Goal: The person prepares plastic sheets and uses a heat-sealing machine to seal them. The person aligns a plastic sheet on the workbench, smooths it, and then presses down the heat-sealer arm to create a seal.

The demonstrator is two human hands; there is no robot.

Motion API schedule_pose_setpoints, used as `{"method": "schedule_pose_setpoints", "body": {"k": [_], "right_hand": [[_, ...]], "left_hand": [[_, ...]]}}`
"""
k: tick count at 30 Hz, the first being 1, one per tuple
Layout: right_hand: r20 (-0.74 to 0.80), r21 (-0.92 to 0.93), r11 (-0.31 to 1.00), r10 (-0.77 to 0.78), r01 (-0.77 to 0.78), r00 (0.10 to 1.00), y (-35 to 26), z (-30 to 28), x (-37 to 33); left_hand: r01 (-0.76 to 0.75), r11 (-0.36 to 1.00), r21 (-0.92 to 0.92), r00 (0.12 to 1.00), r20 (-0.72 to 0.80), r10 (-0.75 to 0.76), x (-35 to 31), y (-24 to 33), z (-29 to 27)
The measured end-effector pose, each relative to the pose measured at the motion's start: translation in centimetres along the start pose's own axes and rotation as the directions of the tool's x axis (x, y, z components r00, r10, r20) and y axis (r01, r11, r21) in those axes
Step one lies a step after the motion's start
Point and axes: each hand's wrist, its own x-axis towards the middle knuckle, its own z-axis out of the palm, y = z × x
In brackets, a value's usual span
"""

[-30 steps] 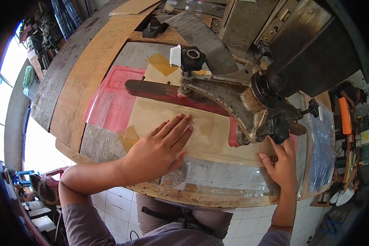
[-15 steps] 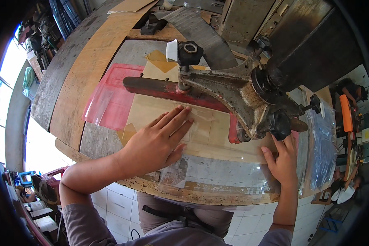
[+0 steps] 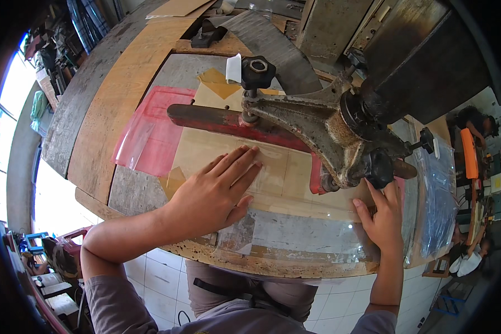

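My left hand (image 3: pixel 220 186) lies flat with its fingers stretched out on a clear plastic sheet (image 3: pixel 295 231) over a tan sheet (image 3: pixel 296 177). Its fingertips are just in front of a long dark metal bar (image 3: pixel 206 118) with reddish sides. At the right, my right hand (image 3: pixel 383 214) rests on the sheet's right end with thumb and fingers apart; some fingertips are hidden under a black knob (image 3: pixel 381 168). Above the sheets stands a cast metal press head (image 3: pixel 323 119) that carries the bar. Red translucent plastic (image 3: pixel 156 133) lies left of the tan sheet.
Another black knob (image 3: pixel 258 71) tops the press head's left arm. A dark machine column (image 3: pixel 428 61) rises at the back right. Clear bluish plastic sheets (image 3: pixel 437 206) lie at the table's right. Wooden boards (image 3: pixel 114 106) cover the left side. Other people are far right.
Both hands stay almost where they were; the right has shifted very slightly. The press head and the sheets look unmoved.
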Motion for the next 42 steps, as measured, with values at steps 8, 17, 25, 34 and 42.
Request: {"method": "schedule_pose_setpoints", "body": {"k": [8,17,25,34,42], "right_hand": [[-0.013,-0.037,0.999,-0.014,0.014,1.0,-0.2,0.1,0.1],[-0.023,-0.026,1.0,-0.012,0.012,1.0,-0.4,0.1,0.3],[-0.002,-0.014,0.999,0.041,-0.041,0.999,-0.4,0.2,0.0],[-0.017,0.002,0.999,0.032,-0.032,0.999,-0.5,0.3,0.1],[-0.002,-0.009,0.999,0.037,-0.037,0.999,-0.6,0.2,0.1]], "left_hand": [[0.009,1.0,-0.029,1.0,0.003,-0.009,0.0,-0.1,-0.1],[0.003,1.0,0.009,1.0,0.0,-0.003,0.0,0.0,0.0],[-0.02,1.0,0.0,0.999,-0.028,0.02,-0.3,-0.2,-0.2],[0.003,0.987,-0.163,0.998,0.069,0.009,-0.5,-1.0,-1.8],[-0.04,0.926,-0.375,0.983,0.151,0.104,0.1,-4.3,-3.5]]}}
